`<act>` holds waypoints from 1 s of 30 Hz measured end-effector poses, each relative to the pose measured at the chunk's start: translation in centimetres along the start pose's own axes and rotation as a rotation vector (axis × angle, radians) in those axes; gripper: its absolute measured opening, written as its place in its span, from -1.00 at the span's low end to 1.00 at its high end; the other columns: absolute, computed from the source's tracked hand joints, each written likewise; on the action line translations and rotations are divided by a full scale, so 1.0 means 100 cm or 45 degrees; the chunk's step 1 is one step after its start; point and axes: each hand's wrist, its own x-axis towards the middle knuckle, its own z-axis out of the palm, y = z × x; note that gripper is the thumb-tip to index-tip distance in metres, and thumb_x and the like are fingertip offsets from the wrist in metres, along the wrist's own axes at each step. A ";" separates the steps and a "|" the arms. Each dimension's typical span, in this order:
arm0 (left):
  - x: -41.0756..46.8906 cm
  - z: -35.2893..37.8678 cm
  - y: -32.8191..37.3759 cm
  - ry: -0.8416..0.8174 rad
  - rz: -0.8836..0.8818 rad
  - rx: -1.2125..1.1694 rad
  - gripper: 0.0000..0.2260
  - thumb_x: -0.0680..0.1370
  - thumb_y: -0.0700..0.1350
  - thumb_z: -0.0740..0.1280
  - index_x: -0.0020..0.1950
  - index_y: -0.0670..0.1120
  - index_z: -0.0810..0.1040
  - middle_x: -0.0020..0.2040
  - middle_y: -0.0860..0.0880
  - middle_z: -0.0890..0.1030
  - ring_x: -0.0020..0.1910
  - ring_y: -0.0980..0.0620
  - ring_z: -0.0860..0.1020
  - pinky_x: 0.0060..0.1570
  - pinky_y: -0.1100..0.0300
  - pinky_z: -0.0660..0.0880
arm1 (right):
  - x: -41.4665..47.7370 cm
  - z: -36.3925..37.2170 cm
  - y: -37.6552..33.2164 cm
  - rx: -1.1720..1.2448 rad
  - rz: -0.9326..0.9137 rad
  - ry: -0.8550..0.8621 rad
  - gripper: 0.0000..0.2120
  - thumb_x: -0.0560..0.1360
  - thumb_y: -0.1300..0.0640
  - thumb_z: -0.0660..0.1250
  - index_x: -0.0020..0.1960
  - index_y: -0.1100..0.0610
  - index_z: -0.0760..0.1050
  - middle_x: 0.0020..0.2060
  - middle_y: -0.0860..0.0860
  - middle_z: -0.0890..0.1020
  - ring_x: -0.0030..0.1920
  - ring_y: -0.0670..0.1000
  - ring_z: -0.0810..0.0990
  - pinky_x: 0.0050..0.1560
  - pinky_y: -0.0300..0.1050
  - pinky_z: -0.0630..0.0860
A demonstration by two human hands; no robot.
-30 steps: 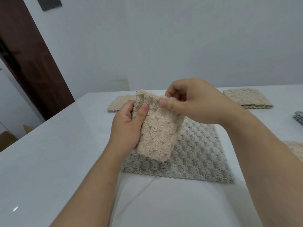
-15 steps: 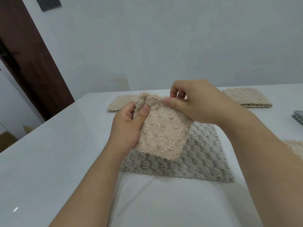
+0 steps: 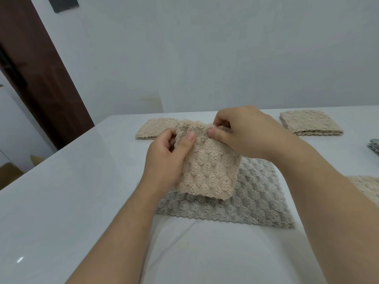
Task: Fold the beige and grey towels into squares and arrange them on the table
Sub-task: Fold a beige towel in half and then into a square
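Observation:
Both hands hold a small folded beige towel (image 3: 209, 169) up above the white table (image 3: 71, 201). My left hand (image 3: 166, 158) grips its left edge with the thumb on the front. My right hand (image 3: 244, 132) pinches its top edge between thumb and fingers. Under it a grey towel (image 3: 252, 197) lies spread flat on the table. A folded beige towel (image 3: 155, 129) lies at the back left, partly hidden by the held towel. Another folded beige towel (image 3: 309, 123) lies at the back right.
At the right edge of the view a folded grey towel (image 3: 374, 146) and part of another beige towel (image 3: 367, 187) show. A white wall stands behind the table, with a dark brown door frame (image 3: 41, 78) to the left.
The held beige towel has widened and sunk a little closer to the grey towel. My right hand has shifted its pinch along the top edge.

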 end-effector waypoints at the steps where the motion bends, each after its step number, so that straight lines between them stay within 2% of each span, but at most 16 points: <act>1: 0.000 0.000 0.000 0.009 0.000 0.010 -0.56 0.53 0.28 0.34 -0.03 -0.12 0.57 -0.26 -0.01 0.47 -0.27 0.06 0.44 -0.20 0.05 0.44 | 0.000 0.001 -0.001 0.000 -0.011 -0.012 -0.77 0.58 -0.23 0.29 0.02 -0.09 0.55 -0.10 -0.16 0.59 -0.03 -0.02 0.55 -0.02 -0.01 0.55; 3: 0.000 0.000 0.001 0.042 0.023 0.050 -0.47 0.59 0.29 0.28 -0.07 -0.22 0.48 -0.28 -0.07 0.40 -0.29 0.03 0.37 -0.25 0.06 0.36 | 0.000 0.003 -0.004 0.001 -0.035 -0.034 -0.76 0.57 -0.24 0.29 0.01 -0.09 0.55 -0.11 -0.19 0.58 -0.04 -0.04 0.55 -0.03 -0.02 0.55; 5: -0.001 0.000 0.002 0.118 0.059 0.122 -0.52 0.66 0.19 0.25 -0.11 -0.25 0.42 -0.31 -0.10 0.38 -0.32 0.05 0.35 -0.30 0.09 0.32 | 0.000 0.006 -0.006 0.003 -0.052 -0.042 -0.74 0.56 -0.26 0.29 0.01 -0.08 0.55 -0.11 -0.19 0.59 -0.05 -0.05 0.56 -0.02 -0.01 0.56; 8: -0.002 0.000 0.002 0.202 0.115 0.179 -0.65 0.68 0.11 0.23 -0.08 -0.16 0.50 -0.23 -0.17 0.55 -0.30 -0.01 0.46 -0.26 0.08 0.41 | 0.000 0.006 -0.009 -0.037 -0.054 -0.037 -0.68 0.56 -0.33 0.22 0.00 -0.11 0.53 -0.12 -0.18 0.60 -0.06 -0.04 0.57 -0.05 -0.02 0.56; 10: -0.003 0.000 0.001 0.228 0.130 0.212 -0.70 0.68 0.10 0.24 -0.07 -0.10 0.52 -0.21 -0.12 0.59 -0.22 -0.05 0.52 -0.21 0.09 0.44 | 0.000 0.004 -0.008 -0.113 -0.063 -0.019 -0.66 0.57 -0.37 0.16 0.00 -0.13 0.51 -0.13 -0.17 0.62 -0.08 -0.03 0.57 -0.11 -0.06 0.51; 13: -0.002 0.000 0.001 0.229 0.127 0.228 -0.76 0.68 0.09 0.25 -0.07 -0.01 0.54 -0.21 -0.02 0.61 -0.21 0.00 0.55 -0.20 0.13 0.46 | -0.001 0.002 -0.006 -0.154 -0.067 -0.014 -0.67 0.58 -0.36 0.13 -0.01 -0.15 0.49 -0.14 -0.15 0.63 -0.09 -0.02 0.57 -0.13 -0.07 0.47; 16: 0.000 0.000 0.000 0.242 0.120 0.228 -0.76 0.68 0.08 0.26 -0.06 -0.02 0.57 -0.22 -0.04 0.61 -0.21 -0.02 0.56 -0.19 0.11 0.46 | 0.000 0.004 -0.007 -0.157 -0.067 -0.006 -0.67 0.57 -0.36 0.14 -0.02 -0.15 0.49 -0.14 -0.16 0.63 -0.09 -0.02 0.57 -0.13 -0.07 0.47; 18: 0.001 0.001 -0.002 0.237 0.096 0.215 -0.71 0.67 0.09 0.27 -0.05 -0.11 0.57 -0.21 -0.12 0.61 -0.23 -0.08 0.54 -0.19 0.04 0.46 | 0.001 0.006 -0.008 -0.155 -0.063 -0.004 -0.68 0.57 -0.36 0.15 -0.01 -0.15 0.49 -0.12 -0.15 0.62 -0.07 -0.01 0.56 -0.13 -0.07 0.46; 20: 0.001 0.001 -0.003 0.183 0.016 0.201 -0.62 0.66 0.15 0.26 -0.05 -0.18 0.55 -0.23 -0.20 0.59 -0.30 -0.07 0.49 -0.22 -0.03 0.46 | 0.002 0.008 -0.008 -0.142 -0.044 -0.018 -0.69 0.58 -0.35 0.16 -0.01 -0.14 0.49 -0.10 -0.15 0.62 -0.06 -0.01 0.54 -0.12 -0.07 0.43; 21: 0.003 0.001 -0.005 0.127 -0.055 0.171 -0.59 0.65 0.19 0.26 -0.05 -0.17 0.56 -0.25 -0.15 0.59 -0.29 0.00 0.51 -0.22 0.01 0.46 | 0.002 0.008 -0.007 -0.142 -0.030 -0.021 -0.69 0.58 -0.34 0.17 0.00 -0.14 0.49 -0.09 -0.15 0.61 -0.06 -0.01 0.53 -0.13 -0.06 0.42; 23: 0.005 0.002 -0.009 -0.019 -0.273 0.060 -0.55 0.59 0.33 0.24 -0.04 -0.04 0.63 -0.18 0.03 0.69 -0.16 0.08 0.64 -0.04 0.07 0.55 | 0.002 0.010 -0.004 -0.140 0.007 -0.021 -0.70 0.59 -0.32 0.18 0.00 -0.12 0.50 -0.08 -0.14 0.60 -0.05 -0.01 0.51 -0.11 -0.06 0.43; 24: 0.006 0.004 -0.011 -0.086 -0.375 -0.004 -0.51 0.53 0.41 0.23 0.00 0.01 0.66 -0.09 0.06 0.73 -0.06 0.07 0.69 0.10 0.00 0.58 | 0.003 0.010 -0.002 -0.128 0.030 -0.027 -0.70 0.59 -0.31 0.18 0.00 -0.11 0.51 -0.08 -0.14 0.60 -0.04 -0.01 0.52 -0.09 -0.04 0.46; 26: 0.004 0.009 -0.012 -0.144 -0.458 -0.029 -0.45 0.49 0.45 0.20 0.05 0.03 0.66 0.00 0.03 0.74 0.05 0.01 0.70 0.20 -0.12 0.56 | 0.004 0.013 0.001 -0.107 0.067 -0.038 -0.69 0.59 -0.30 0.19 0.00 -0.09 0.52 -0.08 -0.13 0.60 -0.02 0.01 0.56 -0.03 -0.01 0.51; 28: 0.002 0.015 -0.015 -0.067 -0.384 0.101 -0.56 0.60 0.34 0.18 0.03 0.00 0.59 -0.04 0.01 0.71 0.00 0.06 0.66 0.09 0.02 0.57 | 0.006 0.017 0.001 -0.107 0.084 -0.048 -0.68 0.59 -0.30 0.19 -0.01 -0.08 0.52 -0.08 -0.12 0.61 -0.02 0.03 0.57 -0.01 0.01 0.53; 30: -0.002 0.018 -0.012 0.040 -0.250 0.266 -0.69 0.68 0.19 0.16 -0.07 0.01 0.47 -0.20 0.05 0.61 -0.23 0.24 0.56 -0.21 0.26 0.44 | 0.008 0.021 0.001 -0.094 0.095 -0.058 -0.68 0.58 -0.29 0.19 -0.01 -0.07 0.52 -0.08 -0.11 0.61 -0.03 0.03 0.58 0.00 0.02 0.55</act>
